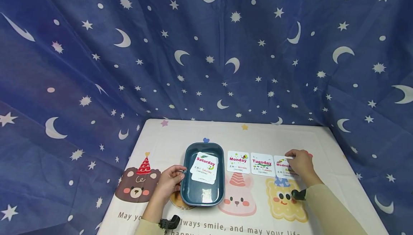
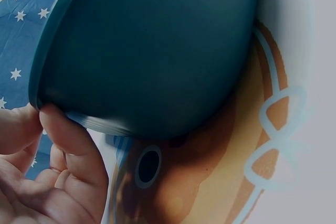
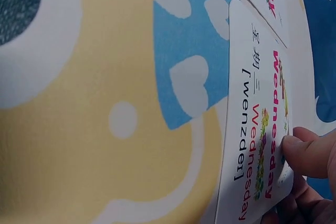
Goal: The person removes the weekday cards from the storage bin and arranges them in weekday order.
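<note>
My left hand point(image 1: 168, 183) pinches the left rim of a dark teal tray point(image 1: 193, 194). The left wrist view shows its thumb and finger on the rim of the tray point(image 2: 147, 51). Inside lie overlapping white cards, with a Saturday card point(image 1: 204, 164) on top. Right of the tray, a Monday card point(image 1: 238, 162), a Tuesday card point(image 1: 262, 165) and a Wednesday card point(image 1: 282, 172) form a row. My right hand point(image 1: 302, 164) pinches the right edge of the Wednesday card point(image 3: 257, 124), thumb on its face. The lower card's print is mostly covered.
A white cloth with printed cartoon animals covers the table point(image 1: 180, 127). Behind and at the sides hangs a blue curtain point(image 1: 206, 84) with moons and stars. A black wrist strap point(image 1: 170, 222) sits on the left wrist, another point(image 1: 298, 194) on the right.
</note>
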Tool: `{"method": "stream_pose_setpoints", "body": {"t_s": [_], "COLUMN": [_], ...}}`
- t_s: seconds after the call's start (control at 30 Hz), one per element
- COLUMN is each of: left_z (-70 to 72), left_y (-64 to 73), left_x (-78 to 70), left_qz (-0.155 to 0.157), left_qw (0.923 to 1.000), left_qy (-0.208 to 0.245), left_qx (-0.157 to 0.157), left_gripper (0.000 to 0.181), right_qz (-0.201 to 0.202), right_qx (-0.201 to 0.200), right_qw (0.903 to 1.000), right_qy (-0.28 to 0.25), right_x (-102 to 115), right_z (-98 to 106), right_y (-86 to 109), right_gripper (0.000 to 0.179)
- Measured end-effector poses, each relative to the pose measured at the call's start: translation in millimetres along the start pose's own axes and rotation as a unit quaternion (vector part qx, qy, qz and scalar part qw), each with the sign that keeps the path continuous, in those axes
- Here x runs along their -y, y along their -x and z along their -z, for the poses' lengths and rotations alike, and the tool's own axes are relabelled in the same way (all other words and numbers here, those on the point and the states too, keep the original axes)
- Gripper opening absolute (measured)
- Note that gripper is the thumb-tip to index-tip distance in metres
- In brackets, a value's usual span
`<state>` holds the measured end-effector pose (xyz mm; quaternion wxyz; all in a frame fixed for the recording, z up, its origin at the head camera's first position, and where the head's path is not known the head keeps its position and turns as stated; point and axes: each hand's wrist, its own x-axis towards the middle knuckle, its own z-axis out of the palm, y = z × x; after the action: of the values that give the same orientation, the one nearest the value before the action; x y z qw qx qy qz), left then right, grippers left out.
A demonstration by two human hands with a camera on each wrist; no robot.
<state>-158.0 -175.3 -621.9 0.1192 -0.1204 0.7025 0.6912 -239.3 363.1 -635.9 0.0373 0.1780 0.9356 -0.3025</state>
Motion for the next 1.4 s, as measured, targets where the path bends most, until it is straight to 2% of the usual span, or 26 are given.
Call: {"method": "stream_pose_setpoints", "body": {"t_s": [0.33,0.63,1.4], "left_z": [-0.9,-0.5,0.6], "left_y": [1.8,1.7,1.8], "left_x": [-0.8,-1.1,-1.3], "left_qz": [0.002,0.001,-0.002], "left_qw": [1.0000,1.0000,0.9999], "left_qy": [0.005,0.007,0.013], "left_qx": [0.000,0.003,0.010], "left_gripper": [0.026,0.026,0.027], "right_qz": [0.012,-0.011,0.079], "right_qx": [0.002,0.005,0.018], "right_qw": [0.9999,0.9997,0.9959], "right_qy": [-0.005,-0.022,-0.040], "right_x": [-1,3,37], "right_z": [2,3,-6], "right_y": [-0.9,-2.7,12.4], "right_gripper": [0.028,0.033,0.043]}}
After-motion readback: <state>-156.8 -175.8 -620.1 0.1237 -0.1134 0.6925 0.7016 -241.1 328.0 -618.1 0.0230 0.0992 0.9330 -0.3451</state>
